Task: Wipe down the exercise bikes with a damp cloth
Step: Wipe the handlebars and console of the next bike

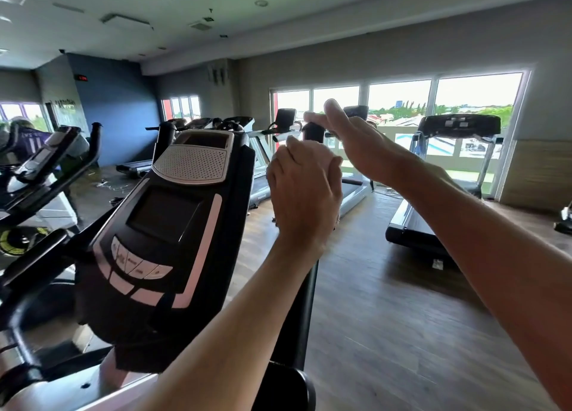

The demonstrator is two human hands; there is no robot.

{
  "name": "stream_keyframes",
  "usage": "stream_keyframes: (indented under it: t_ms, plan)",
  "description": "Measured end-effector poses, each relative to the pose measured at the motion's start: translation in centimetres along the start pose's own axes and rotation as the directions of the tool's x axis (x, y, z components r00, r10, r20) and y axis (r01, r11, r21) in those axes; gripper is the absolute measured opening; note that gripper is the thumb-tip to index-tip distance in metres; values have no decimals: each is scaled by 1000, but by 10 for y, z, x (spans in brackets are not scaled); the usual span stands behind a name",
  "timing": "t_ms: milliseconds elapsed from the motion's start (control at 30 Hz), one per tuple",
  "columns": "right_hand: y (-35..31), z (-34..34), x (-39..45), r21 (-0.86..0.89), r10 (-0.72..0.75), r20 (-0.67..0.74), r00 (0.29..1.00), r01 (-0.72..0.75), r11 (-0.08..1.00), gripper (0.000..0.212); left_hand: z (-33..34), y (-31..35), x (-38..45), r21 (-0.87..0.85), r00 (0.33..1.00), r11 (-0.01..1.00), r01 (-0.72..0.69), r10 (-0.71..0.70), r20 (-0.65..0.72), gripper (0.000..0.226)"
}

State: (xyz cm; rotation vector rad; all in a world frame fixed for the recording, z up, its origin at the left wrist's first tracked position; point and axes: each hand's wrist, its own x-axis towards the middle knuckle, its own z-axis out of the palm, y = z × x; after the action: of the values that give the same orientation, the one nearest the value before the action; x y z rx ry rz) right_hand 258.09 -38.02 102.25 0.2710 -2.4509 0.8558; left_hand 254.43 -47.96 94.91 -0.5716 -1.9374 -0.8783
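We've got both hands up on the tall black handlebar (313, 131) of the exercise bike (161, 240): the left hand (305, 187) is curled round the bar lower down, and the right hand (346, 135) pinches the top end, thumb sticking up. No cloth we can make out in either hand. The bike's console (168, 215) tilts just left of our arms, and treadmills (445, 175) line the windows (399, 99) across the wood floor (387, 302).

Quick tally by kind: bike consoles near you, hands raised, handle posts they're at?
Bike consoles: 2, near bike console and left bike console
Hands: 2, left hand and right hand
Handle posts: 1, handle post
Total: 5
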Motion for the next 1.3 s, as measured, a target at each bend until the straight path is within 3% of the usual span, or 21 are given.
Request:
stream_keyframes:
  t_ms: [100, 233, 333, 500, 667, 767, 900, 1067, 1167, 1300]
  plan:
    - [-1, -4, 3, -15, 12, 2, 1000, -12, 1000, 69, 0, 2, 19, 45, 999, 999, 1, -3, 38, 70]
    - [-1, -3, 1, -17, 36, 33, 999, -35, 999, 72, -7, 4, 20, -116, 996, 992, 58, -49, 77, 64]
    - [2, 0, -1, -54, 52, 21, 998, -51, 997, 82, -13, 0, -1, -109, 987, 992, 62, -45, 151, 71]
    - [-3, 6, -7, -51, -1, 15, 1000, 2, 999, 60, -20, 2, 2, -68, 968, 994, 90, -72, 239, 77]
    - [-11, 3, -15, -33, 42, 49, 998, -40, 999, 68, -38, 3, 20, -121, 944, 988, 100, -56, 324, 65]
    - [-13, 10, -37, -18, 3, 10, 1000, -2, 1000, 72, -57, -4, 0, -71, 894, 993, 95, -54, 444, 62]
    - [3, 34, -69, -62, -45, -42, 998, 42, 997, 61, -74, -12, -53, -22, 795, 965, 260, -201, 572, 70]
    - [14, 46, -93, -164, -146, -27, 989, 139, 977, 51, -114, -11, -94, 110, 748, 985, 136, -175, 640, 76]
    - [18, 38, -91, -365, -195, 46, 980, 198, 910, 75, -112, -8, -90, 143, 727, 985, 101, -171, 665, 76]
    - [18, 34, -87, -421, -164, 132, 978, 205, 884, 92, -82, -1, -55, 107, 755, 979, 171, -200, 624, 75]
